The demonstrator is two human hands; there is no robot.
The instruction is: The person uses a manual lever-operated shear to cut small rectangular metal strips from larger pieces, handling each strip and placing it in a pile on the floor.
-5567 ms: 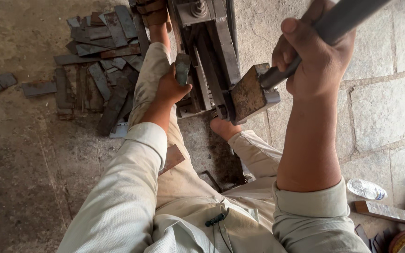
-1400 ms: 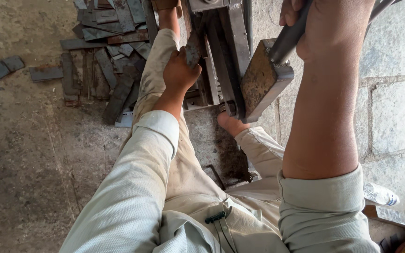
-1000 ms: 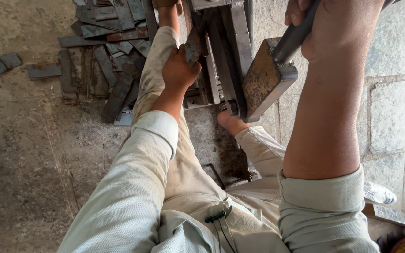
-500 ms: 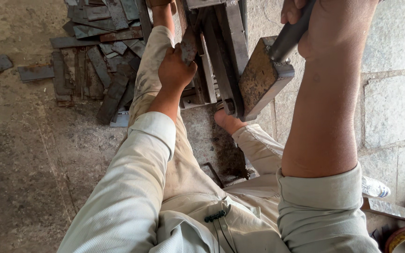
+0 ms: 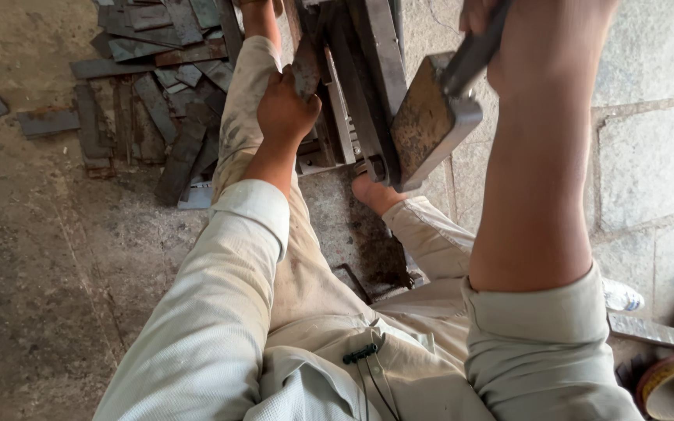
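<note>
While gripped: lever (image 5: 473, 58), metal strip (image 5: 306, 74).

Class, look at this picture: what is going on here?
A person sits on the ground at a metal shear. The left hand holds a small metal piece at the blades, while the right hand grips the lever handle, raised high. A bare foot rests by the machine's base. Cut metal strips lie piled on the floor to the left.
</note>
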